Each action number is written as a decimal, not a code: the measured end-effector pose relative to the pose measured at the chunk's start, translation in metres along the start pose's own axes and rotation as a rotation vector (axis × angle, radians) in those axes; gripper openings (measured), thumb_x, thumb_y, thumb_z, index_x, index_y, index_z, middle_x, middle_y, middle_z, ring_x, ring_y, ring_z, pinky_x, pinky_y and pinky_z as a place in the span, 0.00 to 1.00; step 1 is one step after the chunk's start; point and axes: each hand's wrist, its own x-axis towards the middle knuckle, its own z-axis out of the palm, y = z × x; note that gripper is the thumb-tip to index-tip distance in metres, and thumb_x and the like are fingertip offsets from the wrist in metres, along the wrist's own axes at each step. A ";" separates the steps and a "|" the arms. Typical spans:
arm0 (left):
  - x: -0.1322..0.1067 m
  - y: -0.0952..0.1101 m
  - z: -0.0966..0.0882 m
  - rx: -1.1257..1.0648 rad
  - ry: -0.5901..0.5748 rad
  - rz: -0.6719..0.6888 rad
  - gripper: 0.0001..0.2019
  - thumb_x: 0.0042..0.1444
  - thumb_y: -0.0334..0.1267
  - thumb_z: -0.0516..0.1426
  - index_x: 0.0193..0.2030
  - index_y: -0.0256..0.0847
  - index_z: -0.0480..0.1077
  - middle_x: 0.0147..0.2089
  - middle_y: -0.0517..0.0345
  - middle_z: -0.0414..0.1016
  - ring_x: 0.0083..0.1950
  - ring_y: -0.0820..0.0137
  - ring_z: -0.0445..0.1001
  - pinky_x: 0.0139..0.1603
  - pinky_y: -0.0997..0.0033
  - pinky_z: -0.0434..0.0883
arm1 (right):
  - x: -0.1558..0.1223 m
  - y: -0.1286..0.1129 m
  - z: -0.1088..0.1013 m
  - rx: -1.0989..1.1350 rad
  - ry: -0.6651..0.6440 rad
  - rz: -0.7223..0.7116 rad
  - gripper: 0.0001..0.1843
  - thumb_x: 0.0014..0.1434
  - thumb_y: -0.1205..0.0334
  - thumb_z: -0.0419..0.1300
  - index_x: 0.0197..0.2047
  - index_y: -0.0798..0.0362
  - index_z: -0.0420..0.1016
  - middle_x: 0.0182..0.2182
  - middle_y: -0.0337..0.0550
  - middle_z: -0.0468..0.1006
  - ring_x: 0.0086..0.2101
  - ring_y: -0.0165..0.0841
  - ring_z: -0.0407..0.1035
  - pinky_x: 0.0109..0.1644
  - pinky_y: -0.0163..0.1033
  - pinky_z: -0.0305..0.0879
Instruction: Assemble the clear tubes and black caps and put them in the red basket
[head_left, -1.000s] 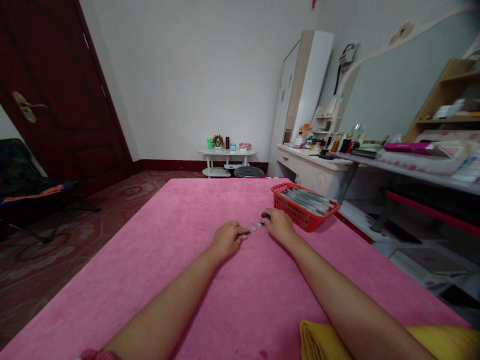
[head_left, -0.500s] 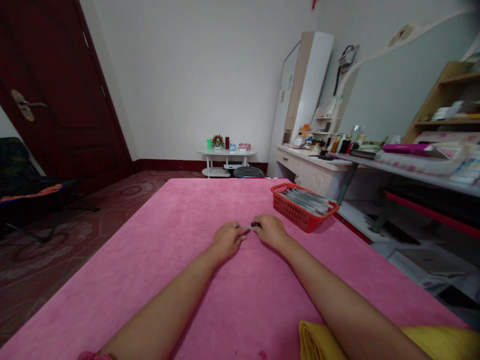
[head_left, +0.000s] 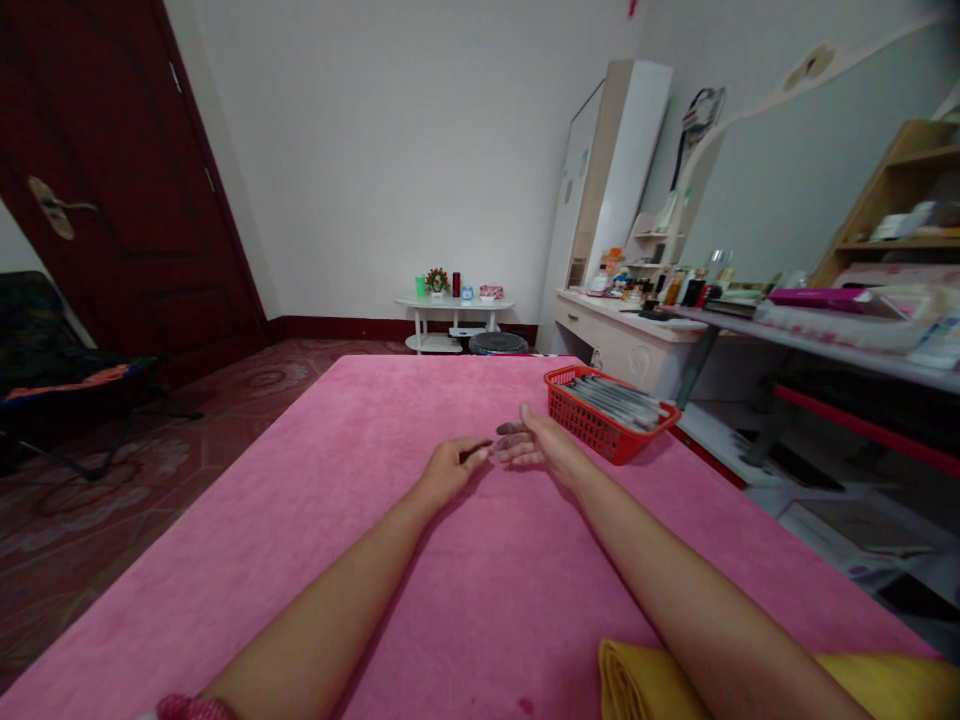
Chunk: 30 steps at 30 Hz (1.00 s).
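Both of my hands rest on the pink cloth (head_left: 375, 520) near its middle. My left hand (head_left: 448, 470) is closed, pinching a slim dark pen (head_left: 475, 452) that points toward the right hand. My right hand (head_left: 541, 449) lies just beside it with fingers stretched out flat, its fingertips next to the pen's far end; a dark bit (head_left: 510, 428) shows at those fingertips, and I cannot tell whether it belongs to the pen. A red basket (head_left: 592, 428) holding several grey slim items stands just right of my right hand.
A folded yellow cloth (head_left: 637, 685) lies at the near right edge under my right forearm. Right of the cloth-covered surface are a cluttered dresser (head_left: 622, 335) and shelves. A dark red door (head_left: 112, 200), a dark chair (head_left: 45, 380) and a small white table (head_left: 450, 315) stand farther off.
The hands came together with the pen between them. Now my right hand has let go and spread its fingers, while my left keeps the pen. The view shifted slightly.
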 end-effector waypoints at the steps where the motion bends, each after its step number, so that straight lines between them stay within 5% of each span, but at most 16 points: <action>1: 0.001 -0.001 -0.003 -0.215 0.030 -0.061 0.21 0.56 0.48 0.55 0.49 0.35 0.73 0.43 0.45 0.76 0.45 0.60 0.74 0.49 0.62 0.67 | -0.001 -0.005 -0.002 0.143 -0.064 0.061 0.38 0.61 0.36 0.38 0.41 0.62 0.73 0.34 0.58 0.79 0.30 0.35 0.75 0.35 0.39 0.70; 5: 0.006 -0.004 -0.022 -0.891 0.059 -0.274 0.27 0.61 0.52 0.46 0.51 0.27 0.68 0.51 0.35 0.72 0.49 0.58 0.74 0.54 0.60 0.68 | -0.007 -0.020 -0.006 0.378 -0.192 0.181 0.47 0.59 0.33 0.28 0.44 0.64 0.72 0.41 0.64 0.77 0.37 0.39 0.76 0.42 0.43 0.70; 9: 0.005 -0.004 -0.035 -1.169 0.043 -0.322 0.30 0.62 0.54 0.43 0.54 0.25 0.64 0.56 0.30 0.68 0.55 0.55 0.71 0.57 0.57 0.66 | -0.010 -0.022 -0.006 0.398 -0.204 0.199 0.48 0.58 0.33 0.27 0.48 0.64 0.71 0.43 0.65 0.76 0.38 0.40 0.75 0.44 0.45 0.69; 17: 0.002 -0.003 -0.037 -1.307 -0.012 -0.298 0.34 0.60 0.56 0.45 0.59 0.25 0.58 0.60 0.27 0.62 0.61 0.51 0.64 0.60 0.51 0.63 | -0.008 -0.020 -0.005 0.403 -0.237 0.177 0.48 0.57 0.32 0.28 0.50 0.63 0.69 0.48 0.65 0.74 0.40 0.41 0.75 0.45 0.46 0.69; 24: -0.006 0.009 -0.039 -1.395 -0.291 -0.274 0.43 0.56 0.62 0.46 0.63 0.20 0.52 0.64 0.28 0.55 0.67 0.52 0.53 0.63 0.56 0.58 | -0.012 -0.021 0.006 0.500 -0.222 0.207 0.48 0.58 0.32 0.28 0.44 0.65 0.72 0.45 0.65 0.75 0.43 0.41 0.74 0.53 0.48 0.63; 30: -0.008 0.012 -0.040 -1.416 -0.318 -0.283 0.48 0.53 0.65 0.46 0.64 0.18 0.47 0.64 0.28 0.56 0.68 0.53 0.50 0.63 0.57 0.59 | -0.010 -0.019 0.006 0.530 -0.252 0.229 0.48 0.58 0.32 0.28 0.41 0.64 0.74 0.41 0.62 0.77 0.42 0.42 0.74 0.54 0.50 0.61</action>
